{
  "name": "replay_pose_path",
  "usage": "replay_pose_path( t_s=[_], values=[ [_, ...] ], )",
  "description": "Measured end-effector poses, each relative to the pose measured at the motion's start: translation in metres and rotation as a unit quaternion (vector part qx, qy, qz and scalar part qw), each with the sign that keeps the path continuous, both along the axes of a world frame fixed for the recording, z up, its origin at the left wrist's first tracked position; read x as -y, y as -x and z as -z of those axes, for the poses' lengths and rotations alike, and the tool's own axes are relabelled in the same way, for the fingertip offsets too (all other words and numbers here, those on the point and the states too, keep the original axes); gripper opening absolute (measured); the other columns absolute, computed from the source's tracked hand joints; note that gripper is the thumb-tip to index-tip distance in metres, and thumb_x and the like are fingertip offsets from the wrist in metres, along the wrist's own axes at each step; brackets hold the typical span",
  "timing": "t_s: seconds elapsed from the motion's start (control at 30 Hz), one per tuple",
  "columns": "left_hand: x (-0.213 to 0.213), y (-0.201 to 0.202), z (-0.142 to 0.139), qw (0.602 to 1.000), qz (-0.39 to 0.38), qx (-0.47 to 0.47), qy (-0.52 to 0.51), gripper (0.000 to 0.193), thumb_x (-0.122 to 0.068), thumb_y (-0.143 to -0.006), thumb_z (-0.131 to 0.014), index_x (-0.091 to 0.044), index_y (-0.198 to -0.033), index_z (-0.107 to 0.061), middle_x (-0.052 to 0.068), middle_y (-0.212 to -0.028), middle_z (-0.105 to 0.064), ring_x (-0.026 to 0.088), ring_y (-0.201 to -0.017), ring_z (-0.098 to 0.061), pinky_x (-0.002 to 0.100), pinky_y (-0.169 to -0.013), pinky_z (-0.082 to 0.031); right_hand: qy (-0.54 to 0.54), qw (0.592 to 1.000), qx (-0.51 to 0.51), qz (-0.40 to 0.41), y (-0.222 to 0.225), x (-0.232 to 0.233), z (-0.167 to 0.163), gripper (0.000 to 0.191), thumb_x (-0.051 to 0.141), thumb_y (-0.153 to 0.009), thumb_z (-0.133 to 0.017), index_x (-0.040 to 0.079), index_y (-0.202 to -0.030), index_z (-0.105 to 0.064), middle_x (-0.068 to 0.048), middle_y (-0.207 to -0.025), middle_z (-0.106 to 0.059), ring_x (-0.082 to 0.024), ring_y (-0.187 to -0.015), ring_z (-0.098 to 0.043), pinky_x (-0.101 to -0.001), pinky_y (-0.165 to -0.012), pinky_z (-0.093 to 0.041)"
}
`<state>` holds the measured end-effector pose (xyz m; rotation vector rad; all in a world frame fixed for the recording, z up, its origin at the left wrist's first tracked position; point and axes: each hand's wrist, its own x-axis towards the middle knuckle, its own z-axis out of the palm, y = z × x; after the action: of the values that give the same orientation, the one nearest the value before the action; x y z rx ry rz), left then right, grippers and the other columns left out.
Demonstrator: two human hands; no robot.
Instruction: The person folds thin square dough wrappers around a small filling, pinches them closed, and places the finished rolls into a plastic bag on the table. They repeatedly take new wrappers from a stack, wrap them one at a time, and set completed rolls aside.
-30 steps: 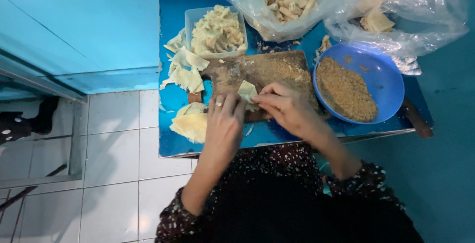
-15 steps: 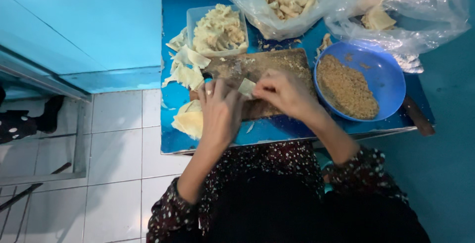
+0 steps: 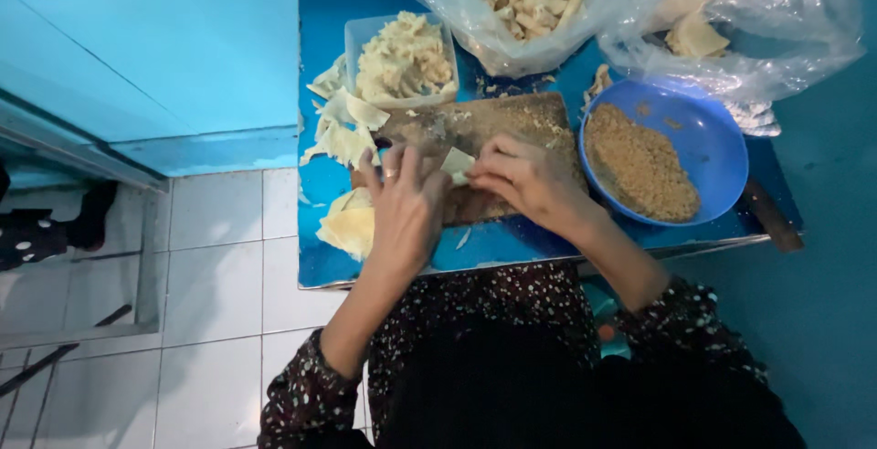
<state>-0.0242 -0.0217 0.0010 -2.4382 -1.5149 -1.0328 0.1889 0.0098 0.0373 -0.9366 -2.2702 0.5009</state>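
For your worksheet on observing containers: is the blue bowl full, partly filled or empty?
Partly filled. Brown crumbs cover the left side of the blue bowl; its right side shows bare blue.

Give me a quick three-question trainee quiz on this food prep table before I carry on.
1. True or false: the blue bowl holds brown crumbly filling.
2. What do the left hand and right hand work on? A) pale wrapper piece B) knife C) spoon
3. Fill in: the hands work over a wooden ____.

Key: 1 true; 2 A; 3 board.
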Motion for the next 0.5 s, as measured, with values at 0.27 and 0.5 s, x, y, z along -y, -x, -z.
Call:
replay_pose_path(
  t_s=[0.27, 0.5],
  values=[
    [0.0, -0.002, -0.009, 0.996, 0.019, 0.015, 0.081, 0.014, -0.016, -0.087, -0.068, -0.005, -0.095, -0.069, 0.022, -0.125, -0.052, 0.043, -0.124, -0.044, 0.067, -0.109, -0.025, 0.061, 0.997, 0.031, 0.033, 0.003, -0.008, 0.002, 0.011, 0.015, -0.079, -0.08, 0.009, -0.084, -0.073, -0.005, -0.084, -0.066, -0.027, -0.086, -0.063, -0.0394, -0.075, -0.048],
    [-0.009, -0.006, -0.018, 0.994, -0.005, 0.003, 0.111, 0.017, -0.018, -0.087, -0.068, -0.007, -0.1, -0.072, 0.021, -0.125, -0.052, 0.041, -0.122, -0.045, 0.063, -0.108, -0.027, 0.032, 0.996, 0.033, 0.076, 0.007, 0.008, -0.001, 0.017, 0.015, -0.089, -0.073, 0.017, -0.106, -0.074, 0.001, -0.093, -0.067, -0.021, -0.091, -0.064, -0.0404, -0.083, -0.042]
  ],
)
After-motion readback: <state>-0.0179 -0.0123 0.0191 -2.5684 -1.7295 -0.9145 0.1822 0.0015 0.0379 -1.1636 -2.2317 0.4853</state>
